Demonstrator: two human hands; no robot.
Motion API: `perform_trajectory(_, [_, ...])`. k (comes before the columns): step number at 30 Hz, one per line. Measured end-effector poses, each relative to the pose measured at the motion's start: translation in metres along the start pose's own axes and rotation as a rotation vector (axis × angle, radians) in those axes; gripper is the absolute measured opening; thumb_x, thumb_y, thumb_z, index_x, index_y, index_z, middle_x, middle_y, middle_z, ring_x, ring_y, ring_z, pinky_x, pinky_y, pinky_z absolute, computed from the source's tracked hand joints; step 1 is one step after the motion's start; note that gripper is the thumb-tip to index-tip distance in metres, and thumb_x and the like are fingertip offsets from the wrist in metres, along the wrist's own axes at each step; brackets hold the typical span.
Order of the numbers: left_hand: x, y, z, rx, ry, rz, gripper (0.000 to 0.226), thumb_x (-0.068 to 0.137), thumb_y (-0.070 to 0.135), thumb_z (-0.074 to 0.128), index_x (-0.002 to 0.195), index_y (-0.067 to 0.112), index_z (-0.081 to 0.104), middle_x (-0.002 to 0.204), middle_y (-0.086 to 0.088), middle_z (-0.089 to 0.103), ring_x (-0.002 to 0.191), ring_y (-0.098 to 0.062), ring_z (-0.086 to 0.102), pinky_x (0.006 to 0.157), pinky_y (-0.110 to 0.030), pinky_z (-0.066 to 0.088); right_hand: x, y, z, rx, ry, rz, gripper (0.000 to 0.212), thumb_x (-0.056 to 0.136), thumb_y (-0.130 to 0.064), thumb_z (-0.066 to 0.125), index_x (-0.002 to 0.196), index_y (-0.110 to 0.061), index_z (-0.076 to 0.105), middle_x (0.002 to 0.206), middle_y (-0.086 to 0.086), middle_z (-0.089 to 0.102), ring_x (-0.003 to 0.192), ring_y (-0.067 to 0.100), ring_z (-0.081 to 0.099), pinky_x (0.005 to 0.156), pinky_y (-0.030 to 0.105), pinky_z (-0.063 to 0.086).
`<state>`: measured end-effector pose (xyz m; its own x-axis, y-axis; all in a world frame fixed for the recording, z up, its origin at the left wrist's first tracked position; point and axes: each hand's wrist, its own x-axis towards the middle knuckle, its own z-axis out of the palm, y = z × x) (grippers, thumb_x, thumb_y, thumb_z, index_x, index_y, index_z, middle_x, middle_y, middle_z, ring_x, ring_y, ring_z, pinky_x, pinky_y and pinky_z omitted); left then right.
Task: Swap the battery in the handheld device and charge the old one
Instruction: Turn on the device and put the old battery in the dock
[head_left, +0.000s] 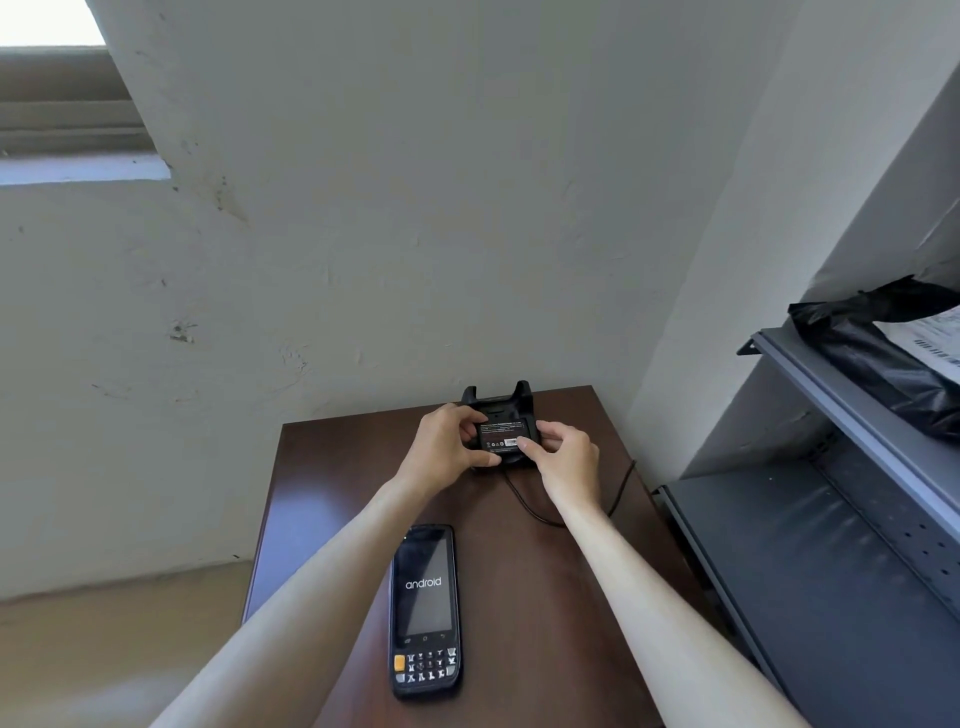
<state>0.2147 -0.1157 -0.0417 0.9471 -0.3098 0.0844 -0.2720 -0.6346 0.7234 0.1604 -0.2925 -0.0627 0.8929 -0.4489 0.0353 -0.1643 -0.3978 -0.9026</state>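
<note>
The battery (503, 435) is a flat black rectangular slab with a matte plastic face, fine white print and a small white barcode label near its right corner. It lies at the front of the charging cradle (497, 402), a black moulded plastic dock with two upright prongs at its back, standing at the far end of the table near the wall. Both hands are clamped on the battery from either side: the left hand (444, 449) curls round its left edge with the thumb under the front, and the right hand (563, 460) holds the right edge with a fingertip pressed on the label. Whether the battery is fully seated in the cradle cannot be told. A thin black cable (524, 501) runs from the front of the cradle and loops over the tabletop behind the right forearm.

The handheld device (425, 610) lies flat and face up nearer the person, between the two forearms, well apart from the cradle. It is a long, round-cornered black unit with a glossy screen showing the word "android", and a small keypad with one orange key below.

The table (311, 493) is dark brown wood with a smooth, faintly reflective top. Behind it rises a pale, scuffed plaster wall (389, 234). To the right stands a grey metal shelf unit (831, 545); a crinkled black plastic bag (883, 358) rests on its upper shelf.
</note>
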Motion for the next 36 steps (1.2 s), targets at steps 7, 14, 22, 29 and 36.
perform_trajectory(7, [-0.012,0.000,0.005,-0.025,0.052,0.017,0.066,0.073,0.022,0.090,0.131,0.007,0.066,0.098,-0.003,0.063,0.087,-0.016,0.063,0.072,-0.004,0.043,0.000,0.001,-0.001,-0.074,-0.050,-0.112,0.060,0.080,-0.028,0.084,0.135,-0.027,0.061,0.109,-0.004,0.061,0.098,0.011,0.064,0.088,0.026,0.051])
perform_trajectory(14, [-0.024,0.000,0.003,0.024,0.110,0.014,0.052,0.081,0.030,0.084,0.129,0.018,0.068,0.094,-0.003,0.058,0.081,-0.016,0.060,0.077,-0.024,0.047,0.000,-0.001,-0.005,-0.106,-0.044,-0.135,0.038,0.077,-0.028,0.085,0.112,-0.020,0.071,0.102,-0.004,0.068,0.094,0.012,0.067,0.083,0.030,0.055])
perform_trajectory(22, [-0.013,-0.005,0.000,0.012,0.086,-0.031,0.052,0.073,0.035,0.089,0.119,0.017,0.074,0.094,-0.001,0.072,0.080,-0.012,0.061,0.080,-0.028,0.052,0.001,0.001,-0.002,-0.138,-0.061,-0.164,0.043,0.082,-0.029,0.082,0.123,-0.026,0.071,0.105,-0.002,0.069,0.098,0.014,0.065,0.086,0.029,0.053])
perform_trajectory(29, [-0.016,-0.009,0.003,0.123,0.073,0.064,0.045,0.087,0.039,0.076,0.127,0.019,0.071,0.083,0.000,0.058,0.077,-0.017,0.053,0.070,-0.027,0.039,0.000,0.005,0.001,-0.135,-0.037,-0.161,0.044,0.081,-0.030,0.083,0.123,-0.026,0.072,0.099,-0.002,0.068,0.095,0.016,0.065,0.085,0.034,0.055])
perform_trajectory(36, [-0.016,-0.009,0.008,0.102,0.086,0.071,0.040,0.090,0.035,0.075,0.126,0.018,0.071,0.083,-0.004,0.062,0.077,-0.020,0.055,0.072,-0.031,0.045,0.004,0.006,0.002,-0.136,-0.049,-0.148,0.041,0.078,-0.029,0.085,0.118,-0.028,0.073,0.101,-0.003,0.069,0.097,0.016,0.067,0.088,0.039,0.057])
